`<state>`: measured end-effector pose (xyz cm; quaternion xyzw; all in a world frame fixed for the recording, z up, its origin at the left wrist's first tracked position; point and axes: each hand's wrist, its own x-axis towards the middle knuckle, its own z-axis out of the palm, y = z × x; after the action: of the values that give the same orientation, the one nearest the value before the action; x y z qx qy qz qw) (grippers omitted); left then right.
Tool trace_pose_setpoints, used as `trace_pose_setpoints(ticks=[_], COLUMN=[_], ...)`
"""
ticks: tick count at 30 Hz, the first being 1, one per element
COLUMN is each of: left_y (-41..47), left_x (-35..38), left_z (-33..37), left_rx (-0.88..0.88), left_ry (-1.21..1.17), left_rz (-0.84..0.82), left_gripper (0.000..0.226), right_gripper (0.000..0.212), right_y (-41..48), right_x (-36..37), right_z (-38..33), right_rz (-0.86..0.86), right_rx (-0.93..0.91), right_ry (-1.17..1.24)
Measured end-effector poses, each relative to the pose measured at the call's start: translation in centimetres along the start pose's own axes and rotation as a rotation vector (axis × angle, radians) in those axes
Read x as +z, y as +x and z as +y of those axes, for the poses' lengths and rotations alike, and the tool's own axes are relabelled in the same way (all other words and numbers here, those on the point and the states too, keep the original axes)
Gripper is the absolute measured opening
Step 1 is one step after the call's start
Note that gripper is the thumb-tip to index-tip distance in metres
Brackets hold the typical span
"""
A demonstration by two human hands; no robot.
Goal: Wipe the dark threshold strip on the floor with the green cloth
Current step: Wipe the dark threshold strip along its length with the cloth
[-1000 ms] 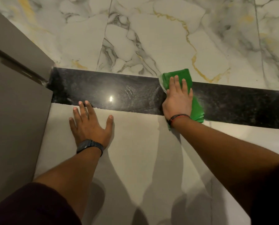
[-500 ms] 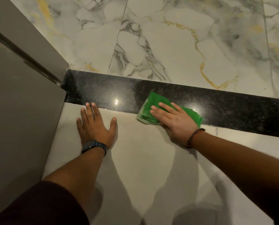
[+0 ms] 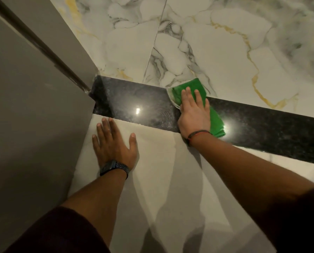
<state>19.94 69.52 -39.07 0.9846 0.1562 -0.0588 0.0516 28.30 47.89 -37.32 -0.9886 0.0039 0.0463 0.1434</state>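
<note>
The dark speckled threshold strip runs across the floor from the wall on the left down to the right edge. A folded green cloth lies across the strip, its far end reaching onto the marble tile. My right hand presses flat on the cloth, fingers pointing away from me and covering its left part. A thin cord band circles that wrist. My left hand rests flat with fingers spread on the pale tile just before the strip, holding nothing, a dark watch on its wrist.
A grey wall or door panel stands close on the left, meeting the strip's left end. White marble tile with grey and gold veins lies beyond the strip. Plain beige tile lies on my side.
My right hand has pushed the cloth from the strip's near edge up across it to the far edge and turned fingers forward. The view has swung; my left hand stays planted.
</note>
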Motion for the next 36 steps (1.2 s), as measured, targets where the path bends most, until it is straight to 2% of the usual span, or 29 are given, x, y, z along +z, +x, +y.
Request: trace_pose_setpoints(ticks=[5, 9, 11, 13, 15, 19, 23, 28, 33, 36], left_y=[0.2, 0.1, 0.1, 0.1, 0.1, 0.2, 0.4, 0.5, 0.4, 0.4], left_x=[-0.1, -0.2, -0.1, 0.0, 0.0, 0.2, 0.2, 0.2, 0.5, 0.6], left_z=[0.0, -0.1, -0.1, -0.1, 0.0, 0.0, 0.0, 0.0, -0.1, -0.2], left_rx=[-0.009, -0.006, -0.005, -0.007, -0.008, -0.023, -0.063, -0.067, -0.058, -0.060], left_ry=[0.002, 0.004, 0.002, -0.003, -0.009, -0.032, -0.045, -0.041, -0.045, -0.046], left_rz=[-0.012, -0.011, -0.005, 0.000, 0.004, 0.019, 0.038, 0.031, 0.056, 0.064], left_gripper=[0.084, 0.085, 0.086, 0.086, 0.087, 0.087, 0.088, 0.089, 0.088, 0.089], right_gripper=[0.072, 0.064, 0.062, 0.063, 0.063, 0.069, 0.068, 0.069, 0.067, 0.060], right_y=[0.2, -2.8, -3.7, -3.7, -3.1, -0.8, 1.9, 2.3, 0.3, -1.1], right_x=[1.0, -0.2, -0.9, -1.3, -1.1, 0.2, 1.6, 3.0, 2.0, 1.6], right_z=[-4.1, 0.2, 2.9, 4.4, 4.0, -0.1, -5.2, -8.6, -5.5, -3.6], right_rz=[-0.093, -0.168, -0.191, -0.170, -0.119, -0.054, -0.022, -0.048, -0.165, -0.132], right_rx=[-0.302, -0.611, -0.686, -0.656, -0.533, -0.246, -0.148, -0.302, -0.644, -0.660], right_ry=[-0.018, -0.053, -0.063, -0.075, -0.088, -0.041, 0.004, 0.007, -0.061, -0.037])
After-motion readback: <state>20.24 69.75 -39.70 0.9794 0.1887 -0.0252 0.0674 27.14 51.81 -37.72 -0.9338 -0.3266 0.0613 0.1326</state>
